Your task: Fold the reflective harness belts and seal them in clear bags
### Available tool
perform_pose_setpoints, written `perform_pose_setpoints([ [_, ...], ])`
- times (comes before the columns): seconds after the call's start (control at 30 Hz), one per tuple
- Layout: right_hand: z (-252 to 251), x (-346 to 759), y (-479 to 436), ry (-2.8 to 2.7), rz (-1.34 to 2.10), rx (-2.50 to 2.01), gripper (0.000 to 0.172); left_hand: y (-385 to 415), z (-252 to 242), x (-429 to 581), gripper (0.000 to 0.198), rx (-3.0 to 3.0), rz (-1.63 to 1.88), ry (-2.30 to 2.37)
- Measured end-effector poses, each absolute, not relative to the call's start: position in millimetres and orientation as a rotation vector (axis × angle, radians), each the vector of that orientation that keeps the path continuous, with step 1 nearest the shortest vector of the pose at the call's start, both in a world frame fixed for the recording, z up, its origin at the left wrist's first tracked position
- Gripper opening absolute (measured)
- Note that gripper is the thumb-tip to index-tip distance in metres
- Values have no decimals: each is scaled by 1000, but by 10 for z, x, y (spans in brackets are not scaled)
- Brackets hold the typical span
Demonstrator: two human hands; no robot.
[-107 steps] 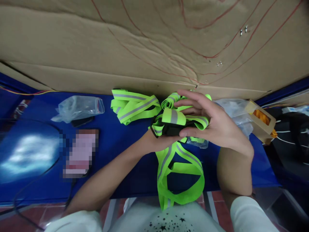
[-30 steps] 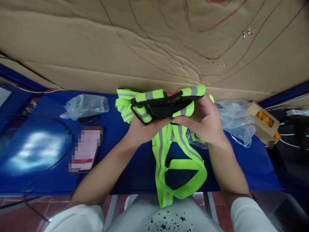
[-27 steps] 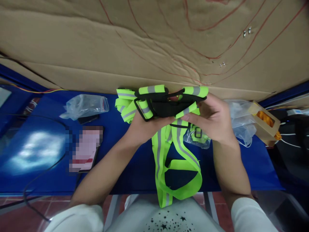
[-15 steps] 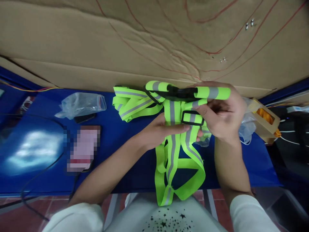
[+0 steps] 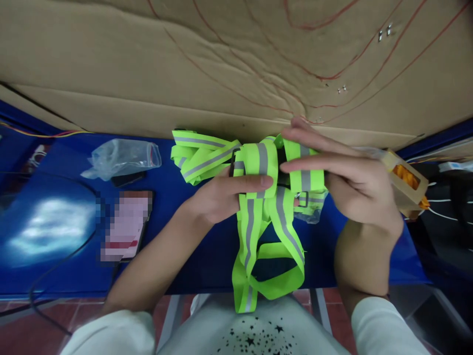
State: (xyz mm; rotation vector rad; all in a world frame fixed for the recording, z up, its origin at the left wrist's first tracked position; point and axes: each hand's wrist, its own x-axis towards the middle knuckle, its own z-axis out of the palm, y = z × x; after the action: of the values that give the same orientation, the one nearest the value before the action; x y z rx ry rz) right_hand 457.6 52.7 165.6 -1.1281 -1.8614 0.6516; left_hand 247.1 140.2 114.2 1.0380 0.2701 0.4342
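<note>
A neon-yellow reflective strap vest [image 5: 264, 158] with grey stripes hangs between my hands, its lower loops [image 5: 283, 291] dropping past the table edge. My left hand [image 5: 221, 195] is closed around the folded straps, thumb pressed flat on top. At the right end of the folded band, my right hand [image 5: 358, 182] grips it, with long fingers reaching across and the thumb mostly hidden. A dark part, perhaps the buckle, shows between the hands, largely covered. Behind my left hand lies another bundle of the same reflective strap [image 5: 201, 158] on the blue table [image 5: 199, 256].
A clear plastic bag [image 5: 123, 158] and a phone with a blurred screen [image 5: 127, 224] lie on the left, near a black cable [image 5: 62, 266]. Cardboard [image 5: 185, 64] stands along the back. To the right sits an open-windowed brown box [image 5: 410, 180] with orange contents.
The top band has been folded down over the front of the straps. My right hand has moved from behind the band to its front, and my left thumb now lies higher on it.
</note>
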Motion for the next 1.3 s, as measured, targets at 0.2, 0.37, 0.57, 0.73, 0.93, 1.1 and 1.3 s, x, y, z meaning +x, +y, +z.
perform_pose_setpoints([
  [0.2, 1545, 4568, 681, -1442, 912, -1035, 36, 1442, 1071, 2442, 40, 1160, 598, 374],
  [0.37, 1457, 4523, 697, -1510, 923, -1254, 34, 1429, 1038, 2535, 44, 1063, 717, 381],
  [0.57, 1557, 4533, 648, -1795, 814, -1348, 49, 1404, 945, 2600, 31, 1033, 839, 514],
  [0.73, 1439, 4512, 775, -1595, 974, -1341, 54, 1393, 942, 2581, 32, 1030, 782, 525],
  [0.93, 1386, 4400, 793, -1505, 682, -1374, 28, 1394, 947, 2554, 62, 1157, 671, 447],
  [1.1, 1522, 4252, 641, -1524, 472, -1426, 27, 1425, 1005, 2518, 60, 1048, 522, 297],
  [1.3, 1507, 4236, 552, -1498, 204, -1425, 24, 1387, 934, 2579, 47, 933, 417, 195],
])
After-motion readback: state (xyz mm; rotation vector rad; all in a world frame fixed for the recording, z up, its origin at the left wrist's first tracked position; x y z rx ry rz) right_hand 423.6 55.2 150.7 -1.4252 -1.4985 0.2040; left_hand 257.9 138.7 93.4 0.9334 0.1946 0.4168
